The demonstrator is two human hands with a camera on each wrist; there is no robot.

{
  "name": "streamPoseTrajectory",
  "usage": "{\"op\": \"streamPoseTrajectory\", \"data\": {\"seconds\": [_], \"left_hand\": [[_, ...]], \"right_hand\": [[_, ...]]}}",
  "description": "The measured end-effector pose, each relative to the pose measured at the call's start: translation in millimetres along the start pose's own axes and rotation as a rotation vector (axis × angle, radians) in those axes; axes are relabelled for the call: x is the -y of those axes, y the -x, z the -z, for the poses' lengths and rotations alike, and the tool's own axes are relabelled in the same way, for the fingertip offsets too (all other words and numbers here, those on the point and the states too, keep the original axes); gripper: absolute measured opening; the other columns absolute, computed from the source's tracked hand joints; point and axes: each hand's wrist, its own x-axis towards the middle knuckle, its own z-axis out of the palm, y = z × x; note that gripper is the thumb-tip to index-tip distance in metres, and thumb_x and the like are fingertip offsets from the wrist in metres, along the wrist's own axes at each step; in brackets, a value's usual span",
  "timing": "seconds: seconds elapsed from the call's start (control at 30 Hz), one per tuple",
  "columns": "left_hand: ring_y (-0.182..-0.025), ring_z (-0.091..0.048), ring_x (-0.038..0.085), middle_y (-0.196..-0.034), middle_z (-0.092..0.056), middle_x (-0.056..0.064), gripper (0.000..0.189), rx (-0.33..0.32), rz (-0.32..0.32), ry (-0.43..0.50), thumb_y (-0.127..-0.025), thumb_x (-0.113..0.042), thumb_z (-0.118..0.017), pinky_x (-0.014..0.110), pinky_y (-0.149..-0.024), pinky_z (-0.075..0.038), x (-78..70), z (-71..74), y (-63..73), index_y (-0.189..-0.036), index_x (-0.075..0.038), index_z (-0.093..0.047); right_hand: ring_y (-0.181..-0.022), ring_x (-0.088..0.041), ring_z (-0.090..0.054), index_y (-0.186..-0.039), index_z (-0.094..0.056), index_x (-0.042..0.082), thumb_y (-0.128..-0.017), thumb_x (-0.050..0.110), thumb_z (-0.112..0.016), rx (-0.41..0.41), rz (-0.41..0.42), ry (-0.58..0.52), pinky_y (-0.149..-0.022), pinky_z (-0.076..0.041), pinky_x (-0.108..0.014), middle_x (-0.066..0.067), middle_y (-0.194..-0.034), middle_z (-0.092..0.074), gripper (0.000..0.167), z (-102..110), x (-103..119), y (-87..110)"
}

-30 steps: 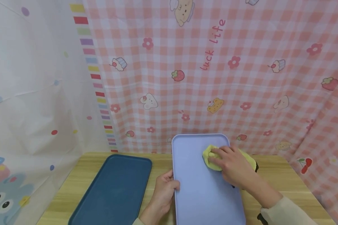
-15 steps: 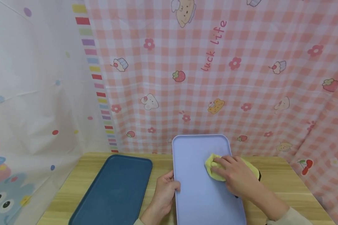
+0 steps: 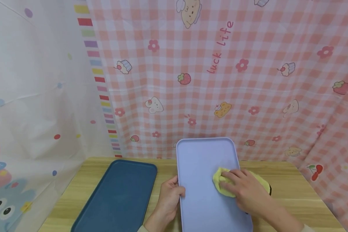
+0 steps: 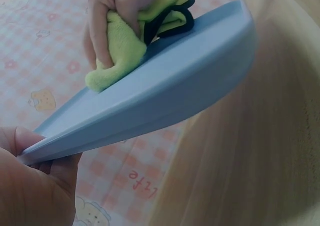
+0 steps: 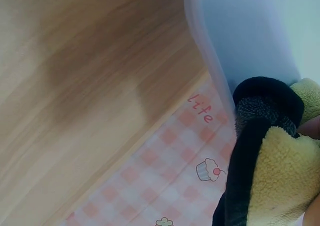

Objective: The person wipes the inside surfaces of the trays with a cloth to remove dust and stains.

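Note:
A lavender tray (image 3: 204, 167) with a raised rim is tilted up off the table in the head view. My left hand (image 3: 169, 196) grips its left edge, thumb over the rim and fingers beneath, as the left wrist view also shows. My right hand (image 3: 246, 190) holds a bunched yellow-green cloth (image 3: 224, 182) against the tray's inner face, toward the right side. Dark trim edges this cloth (image 4: 122, 50) in the left wrist view. Close up in the right wrist view, the cloth (image 5: 282, 176) hangs over the tray's rim, and only a bit of the hand shows.
A dark blue tray (image 3: 119, 193) lies flat on the wood-grain table (image 3: 290, 183), left of my left hand. Behind the table hangs a pink checked curtain (image 3: 168, 90); a white dotted sheet (image 3: 46, 106) hangs at the left.
My right hand has slid the cloth down the lavender tray, toward me and slightly right. My left hand keeps its grip on the edge, and the blue tray stays put.

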Motion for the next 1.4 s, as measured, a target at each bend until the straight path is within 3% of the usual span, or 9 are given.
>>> {"op": "streamPoseTrajectory", "data": {"seconds": [0.37,0.5,0.6,0.77,0.97,1.07,1.13,1.2,1.4], "left_hand": [[-0.097,-0.068,0.018,-0.115,-0.074,0.018,0.077,-0.002,0.008,-0.016,-0.061,0.014,-0.048,0.03,-0.08,-0.053,-1.5,3.0,-2.2,-0.136,0.01,-0.063],[-0.097,-0.068,0.017,-0.114,-0.074,0.017,0.076,0.0,0.007,-0.011,-0.061,0.013,-0.048,0.029,-0.08,-0.053,-2.1,2.9,-2.1,-0.135,0.009,-0.064],[-0.097,-0.068,0.018,-0.113,-0.075,0.017,0.075,-0.004,0.008,-0.016,-0.061,0.013,-0.048,0.029,-0.08,-0.053,-2.2,3.6,-2.4,-0.134,0.009,-0.065],[-0.098,-0.068,0.019,-0.113,-0.075,0.017,0.073,-0.008,0.011,-0.029,-0.061,0.013,-0.048,0.03,-0.081,-0.052,-3.0,5.1,-3.2,-0.132,0.009,-0.066],[-0.098,-0.068,0.018,-0.115,-0.075,0.017,0.075,-0.014,0.012,-0.02,-0.061,0.013,-0.048,0.03,-0.081,-0.052,-4.7,7.3,-3.9,-0.134,0.009,-0.064],[-0.095,-0.068,0.018,-0.113,-0.075,0.017,0.074,-0.02,0.008,-0.012,-0.061,0.014,-0.048,0.031,-0.08,-0.053,-5.6,7.7,-3.8,-0.133,0.011,-0.064],[-0.095,-0.068,0.018,-0.113,-0.075,0.017,0.074,-0.02,0.002,-0.009,-0.061,0.014,-0.048,0.031,-0.079,-0.053,-5.3,7.9,-4.4,-0.133,0.011,-0.064],[-0.095,-0.068,0.017,-0.115,-0.075,0.017,0.073,-0.02,-0.002,-0.009,-0.062,0.014,-0.048,0.031,-0.079,-0.053,-4.8,8.2,-5.1,-0.133,0.012,-0.063],[-0.097,-0.067,0.018,-0.117,-0.073,0.017,0.075,-0.032,0.002,-0.022,-0.062,0.015,-0.047,0.032,-0.081,-0.052,-3.3,9.2,-6.7,-0.135,0.013,-0.061]], "right_hand": [[-0.099,-0.028,-0.064,-0.105,-0.077,0.019,-0.064,-0.005,-0.052,-0.016,0.026,-0.016,-0.077,-0.052,-0.048,-0.008,-0.118,-0.071,0.053,-4,11,14.6],[-0.098,-0.028,-0.065,-0.103,-0.076,0.019,-0.077,-0.003,-0.039,-0.055,0.055,-0.008,-0.076,-0.052,-0.047,-0.007,-0.114,-0.071,0.05,-6,13,19.4],[-0.098,-0.028,-0.065,-0.103,-0.075,0.019,-0.08,0.0,-0.028,-0.064,0.069,-0.015,-0.075,-0.052,-0.046,-0.007,-0.113,-0.071,0.055,-7,16,23.8],[-0.101,-0.027,-0.063,-0.103,-0.074,0.02,-0.07,-0.002,-0.04,-0.043,0.076,-0.032,-0.074,-0.051,-0.046,-0.006,-0.115,-0.07,0.052,-7,21,31.3],[-0.1,-0.024,-0.062,-0.102,-0.075,0.02,-0.069,0.004,-0.048,-0.055,0.125,-0.029,-0.076,-0.048,-0.041,-0.006,-0.115,-0.07,0.045,-8,25,37.9],[-0.101,-0.021,-0.062,-0.102,-0.075,0.022,-0.082,0.024,-0.067,-0.049,0.143,-0.017,-0.079,-0.047,-0.038,-0.004,-0.116,-0.071,0.022,-8,27,42.4],[-0.101,-0.019,-0.062,-0.102,-0.075,0.023,-0.083,0.044,-0.074,-0.042,0.155,-0.018,-0.079,-0.046,-0.036,-0.004,-0.116,-0.071,0.028,-8,29,45.0],[-0.101,-0.019,-0.062,-0.102,-0.074,0.024,-0.082,0.062,-0.072,-0.041,0.169,-0.017,-0.079,-0.046,-0.035,-0.004,-0.116,-0.07,0.043,-9,29,47.6],[-0.098,-0.016,-0.059,-0.101,-0.073,0.028,-0.092,0.064,-0.063,-0.003,0.185,-0.023,-0.076,-0.045,-0.032,0.001,-0.114,-0.067,0.039,-10,34,54.0]]}}
